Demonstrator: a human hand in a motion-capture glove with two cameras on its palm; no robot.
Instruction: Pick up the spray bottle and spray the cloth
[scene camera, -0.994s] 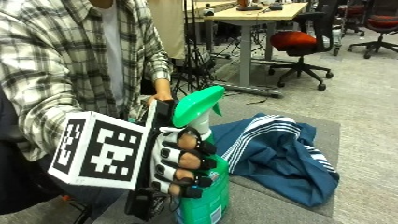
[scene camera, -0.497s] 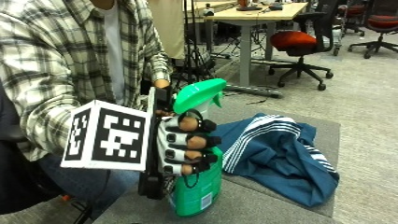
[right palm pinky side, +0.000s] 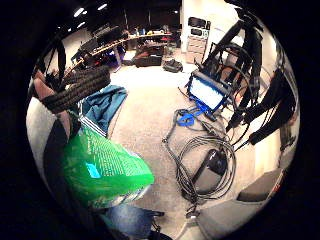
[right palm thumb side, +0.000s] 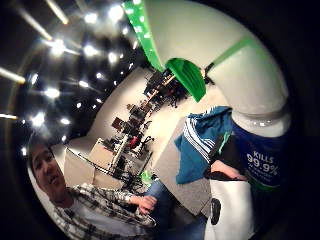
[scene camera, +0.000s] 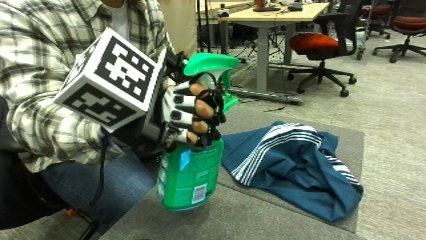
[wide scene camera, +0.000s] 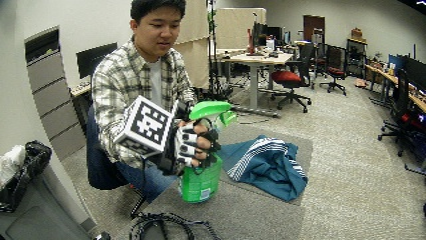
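Green spray bottle (scene camera: 192, 172) gripped by hand (scene camera: 190, 116), "99.9%" label legible only palm-side, cloth (scene camera: 293, 165) beside.

**Four cameras, one shared table**

The outside view sits close beside the table (scene camera: 279, 220), level with the right hand (scene camera: 190, 117) gripping the spray bottle (scene camera: 190, 175). The wide outside view stands farther back and higher (whole room visible). Both palm views look out past the bottle; all four share the blue cloth (scene camera: 293, 165).
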